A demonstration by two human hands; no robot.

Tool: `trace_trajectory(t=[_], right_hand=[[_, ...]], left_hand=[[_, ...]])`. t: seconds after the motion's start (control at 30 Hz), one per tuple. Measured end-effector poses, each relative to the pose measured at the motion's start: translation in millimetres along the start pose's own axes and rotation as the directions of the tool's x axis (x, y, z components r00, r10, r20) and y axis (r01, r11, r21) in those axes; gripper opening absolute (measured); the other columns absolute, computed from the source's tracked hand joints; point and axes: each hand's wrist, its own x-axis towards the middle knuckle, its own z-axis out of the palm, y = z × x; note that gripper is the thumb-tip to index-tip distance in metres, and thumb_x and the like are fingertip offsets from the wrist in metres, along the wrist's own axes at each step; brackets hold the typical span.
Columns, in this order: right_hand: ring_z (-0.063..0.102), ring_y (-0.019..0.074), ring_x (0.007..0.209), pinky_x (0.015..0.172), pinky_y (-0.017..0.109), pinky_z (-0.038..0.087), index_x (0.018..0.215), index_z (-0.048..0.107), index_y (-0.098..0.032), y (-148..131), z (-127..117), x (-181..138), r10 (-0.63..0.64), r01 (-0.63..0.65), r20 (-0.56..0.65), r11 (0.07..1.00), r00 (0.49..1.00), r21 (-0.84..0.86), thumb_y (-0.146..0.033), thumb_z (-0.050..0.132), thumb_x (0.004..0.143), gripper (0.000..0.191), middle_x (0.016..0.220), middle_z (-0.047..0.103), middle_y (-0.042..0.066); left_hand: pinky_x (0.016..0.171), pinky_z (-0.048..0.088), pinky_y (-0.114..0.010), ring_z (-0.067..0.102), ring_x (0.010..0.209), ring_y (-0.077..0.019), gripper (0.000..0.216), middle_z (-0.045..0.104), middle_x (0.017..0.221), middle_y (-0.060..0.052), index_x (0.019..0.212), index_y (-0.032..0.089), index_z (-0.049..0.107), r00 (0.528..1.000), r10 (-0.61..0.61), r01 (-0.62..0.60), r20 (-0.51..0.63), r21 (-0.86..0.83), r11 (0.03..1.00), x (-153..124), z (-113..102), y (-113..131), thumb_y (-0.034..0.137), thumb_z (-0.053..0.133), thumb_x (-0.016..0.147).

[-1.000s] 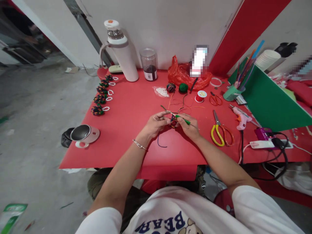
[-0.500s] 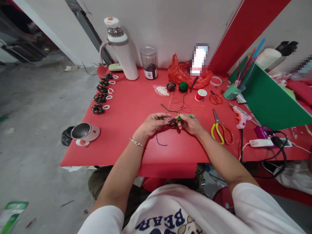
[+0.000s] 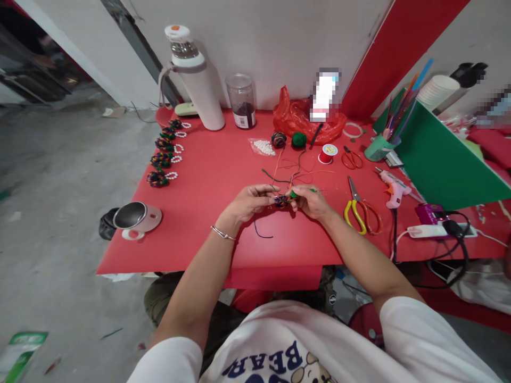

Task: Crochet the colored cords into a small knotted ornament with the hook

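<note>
My left hand (image 3: 250, 202) and my right hand (image 3: 313, 201) meet over the middle of the red table (image 3: 207, 223). Between their fingertips they pinch a small multicoloured woven cord knot (image 3: 282, 200). The right hand also grips a green-handled tool (image 3: 300, 192) that pokes toward the knot. Loose cords (image 3: 293, 173) in orange, green and dark colours run from the knot back to two small cord balls (image 3: 289, 140). A dark strand (image 3: 261, 231) hangs down onto the table below the left hand.
Several finished knots with pearl loops (image 3: 163, 155) line the table's left edge. A white flask (image 3: 196, 80), jar (image 3: 241, 100), red bag (image 3: 303, 119), pearls (image 3: 261, 147), thread spool (image 3: 328, 154), yellow scissors (image 3: 357, 208), glue gun (image 3: 393, 189), power strip (image 3: 435, 230) and metal bowl (image 3: 133, 217) surround the hands.
The green tool, first sticking out to the right of the knot, has been drawn in; both hands now sit a little closer together around the knot.
</note>
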Motion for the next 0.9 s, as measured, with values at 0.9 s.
trace_trajectory(t=[0.9], right_hand=[[0.062,0.0119,0.047,0.048,0.023,0.054,0.076,0.077,-0.016,-9.5,1.0,-8.7,-0.117,0.109,-0.019,0.962,0.993,-0.251,-0.047,0.077,0.080,0.031,0.054,0.068,0.000]], left_hand=[[0.042,0.017,-0.020,0.034,0.041,-0.0014,0.037,0.067,0.061,-0.003,0.094,0.010,0.082,0.990,-0.013,0.017,-0.139,0.024,1.000,-0.8,4.8,5.7,0.010,0.092,0.059]])
